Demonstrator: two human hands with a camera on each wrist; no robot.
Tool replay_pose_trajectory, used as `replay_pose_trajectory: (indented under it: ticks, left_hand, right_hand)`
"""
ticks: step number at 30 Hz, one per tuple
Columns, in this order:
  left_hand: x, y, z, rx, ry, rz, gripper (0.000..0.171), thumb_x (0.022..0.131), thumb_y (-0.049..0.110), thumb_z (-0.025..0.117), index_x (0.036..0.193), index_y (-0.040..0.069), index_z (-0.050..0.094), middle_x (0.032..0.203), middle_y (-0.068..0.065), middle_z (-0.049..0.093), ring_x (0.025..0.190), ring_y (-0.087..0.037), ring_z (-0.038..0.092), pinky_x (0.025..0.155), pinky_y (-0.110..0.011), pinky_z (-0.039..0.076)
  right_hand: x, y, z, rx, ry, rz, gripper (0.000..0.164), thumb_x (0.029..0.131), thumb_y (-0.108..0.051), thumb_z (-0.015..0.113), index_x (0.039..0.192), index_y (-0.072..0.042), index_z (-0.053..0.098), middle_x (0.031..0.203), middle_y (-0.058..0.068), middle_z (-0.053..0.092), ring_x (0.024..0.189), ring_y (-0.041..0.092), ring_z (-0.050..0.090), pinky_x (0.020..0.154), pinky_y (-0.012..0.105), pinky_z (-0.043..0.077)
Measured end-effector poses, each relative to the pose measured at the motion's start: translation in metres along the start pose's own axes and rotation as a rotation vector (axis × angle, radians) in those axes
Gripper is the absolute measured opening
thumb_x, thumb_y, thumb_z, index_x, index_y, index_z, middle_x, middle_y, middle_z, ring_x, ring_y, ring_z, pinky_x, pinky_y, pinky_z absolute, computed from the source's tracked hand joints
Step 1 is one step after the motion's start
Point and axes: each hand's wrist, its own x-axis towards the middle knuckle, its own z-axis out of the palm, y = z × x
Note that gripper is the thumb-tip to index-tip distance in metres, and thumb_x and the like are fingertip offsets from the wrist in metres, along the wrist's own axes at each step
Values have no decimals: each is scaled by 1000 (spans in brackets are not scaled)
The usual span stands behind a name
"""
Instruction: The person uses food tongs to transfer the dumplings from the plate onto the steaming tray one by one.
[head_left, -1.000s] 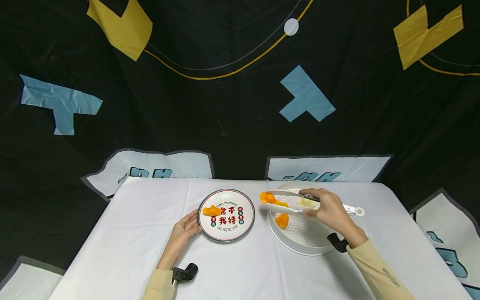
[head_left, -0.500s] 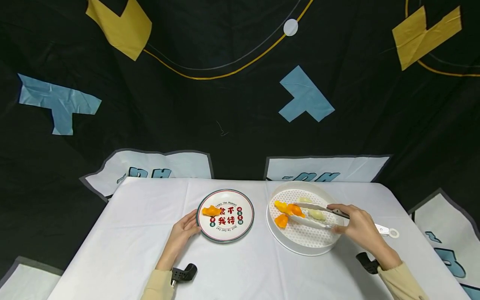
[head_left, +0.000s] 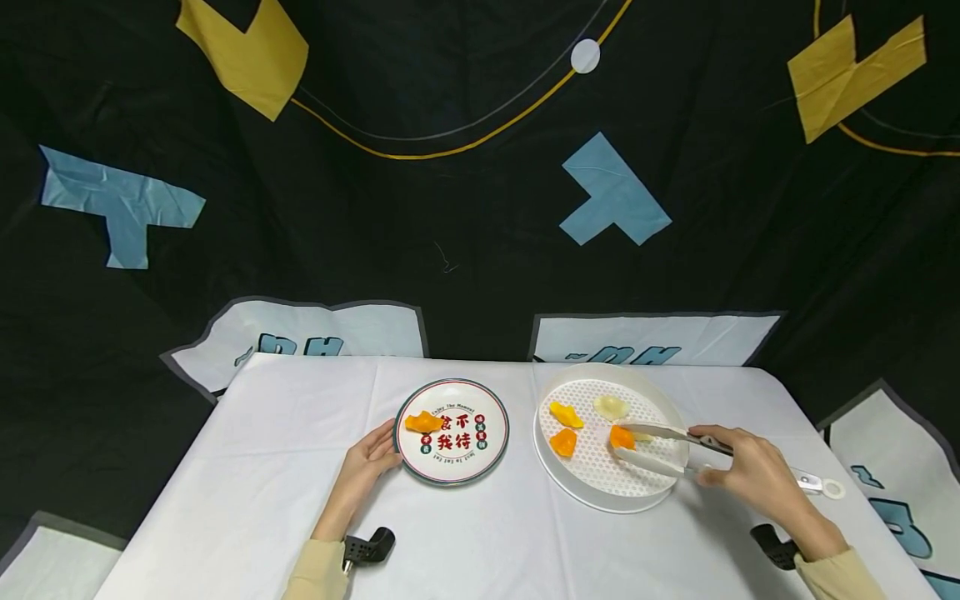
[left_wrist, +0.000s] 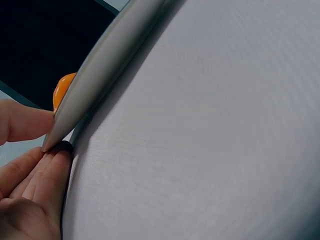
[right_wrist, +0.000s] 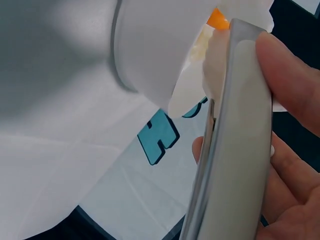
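Note:
My left hand (head_left: 367,464) pinches the near-left rim of a white plate (head_left: 487,462) with red lettering, thumb above and fingers under it in the left wrist view. An orange food piece (head_left: 423,422) lies on that plate. My right hand (head_left: 761,471) grips silver tongs (head_left: 660,462), their tips spread around an orange piece (head_left: 622,437) in a round white tray (head_left: 600,502). Also in the tray lie a yellow piece (head_left: 566,414), another orange piece (head_left: 563,442) and a pale yellow piece (head_left: 611,407). A second pale piece (head_left: 642,436) is partly hidden by the tongs.
Both dishes stand on a table with a white cloth (head_left: 480,550). Behind it hangs a black backdrop (head_left: 480,233) with yellow and blue shapes. The tray's raised wall lies close to the tongs.
The tongs have moved right and toward me, from the tray's left edge to its right half. An orange piece has shifted right with them. The left hand and plate have stayed put.

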Motion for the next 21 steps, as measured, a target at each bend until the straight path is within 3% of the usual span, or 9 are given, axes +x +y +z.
replay_pose_trajectory:
  ticks: [11, 21]
  left_hand:
    - [0, 1, 0, 22, 7, -5, 64, 85, -7, 58, 143, -9, 32, 146, -27, 34, 132, -34, 38, 94, -13, 43]
    - [-2, 1, 0, 18, 6, -1, 63, 85, -7, 58, 143, -9, 32, 146, -28, 34, 133, -35, 37, 95, -14, 43]
  right_hand:
    - [2, 0, -3, -18, -55, 30, 57, 59, -10, 85, 112, 0, 67, 106, 25, 65, 96, 43, 60, 74, 59, 49]
    - [5, -6, -2, -1, -36, 34, 59, 58, -10, 85, 114, -1, 67, 109, 27, 64, 99, 46, 59, 75, 59, 50]
